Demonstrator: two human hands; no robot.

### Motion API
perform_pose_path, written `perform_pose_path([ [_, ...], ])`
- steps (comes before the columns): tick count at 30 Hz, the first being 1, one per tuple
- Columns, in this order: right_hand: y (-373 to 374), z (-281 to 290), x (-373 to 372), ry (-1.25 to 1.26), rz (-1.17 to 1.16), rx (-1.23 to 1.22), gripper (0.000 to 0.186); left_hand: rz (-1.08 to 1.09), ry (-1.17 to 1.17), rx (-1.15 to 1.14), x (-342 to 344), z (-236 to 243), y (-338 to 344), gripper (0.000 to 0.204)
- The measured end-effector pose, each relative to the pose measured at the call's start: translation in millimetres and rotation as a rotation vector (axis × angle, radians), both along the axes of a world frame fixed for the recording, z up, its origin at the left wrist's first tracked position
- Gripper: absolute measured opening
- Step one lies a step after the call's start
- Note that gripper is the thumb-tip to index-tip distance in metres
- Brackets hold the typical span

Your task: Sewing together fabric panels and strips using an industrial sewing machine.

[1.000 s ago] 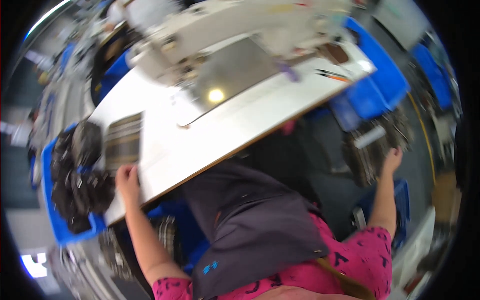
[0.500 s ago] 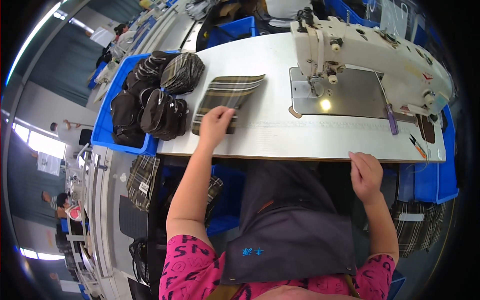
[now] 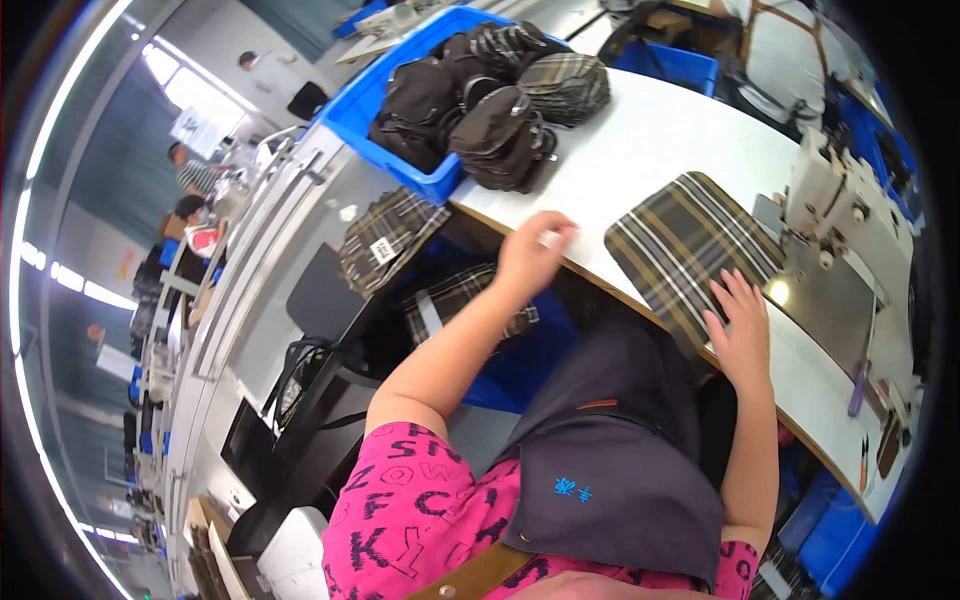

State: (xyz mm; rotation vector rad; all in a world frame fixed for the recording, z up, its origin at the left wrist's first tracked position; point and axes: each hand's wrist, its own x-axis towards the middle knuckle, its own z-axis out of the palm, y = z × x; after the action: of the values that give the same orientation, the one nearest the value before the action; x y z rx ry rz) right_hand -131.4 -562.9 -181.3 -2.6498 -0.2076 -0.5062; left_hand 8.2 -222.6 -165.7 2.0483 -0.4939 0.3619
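Brown-and-black plaid cloth (image 3: 690,250) lies on the white table (image 3: 640,130) at three o'clock from my left hand (image 3: 535,258), whose fingers curl toward the thumb; I cannot tell whether they pinch anything. My right hand (image 3: 742,328) sits at the cloth's five o'clock edge, fingers spread over it. At eleven o'clock from my left hand stands a blue bin (image 3: 438,186) of dark bundles (image 3: 500,140).

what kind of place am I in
Probably a sewing workshop: there's a sewing machine, a plaid fabric panel on the white table, and a blue bin of dark fabric bundles.
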Motion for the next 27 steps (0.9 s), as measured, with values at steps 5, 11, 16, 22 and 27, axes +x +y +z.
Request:
perform_pose_path([
  [5, 4, 0, 0, 0.017, -0.002, 0.026, 0.038, 0.636, -0.098, 0.054, 50, -1, 189, 0.023],
  [11, 4, -7, 3, -0.010, 0.010, 0.003, 0.040, 0.662, 0.375, 0.046, 47, -23, 315, 0.042],
  [16, 3, -6, 0, 0.039, -0.046, -0.013, 0.041, 0.511, 0.428, 0.162, 61, -33, 301, 0.044],
  [22, 2, -5, 0, 0.031, -0.041, -0.007, 0.040, 0.618, 0.545, 0.161, 81, -42, 304, 0.029],
  [27, 3, -6, 2, 0.036, -0.031, 0.004, 0.042, 0.715, 0.306, 0.124, 84, -22, 320, 0.026],
])
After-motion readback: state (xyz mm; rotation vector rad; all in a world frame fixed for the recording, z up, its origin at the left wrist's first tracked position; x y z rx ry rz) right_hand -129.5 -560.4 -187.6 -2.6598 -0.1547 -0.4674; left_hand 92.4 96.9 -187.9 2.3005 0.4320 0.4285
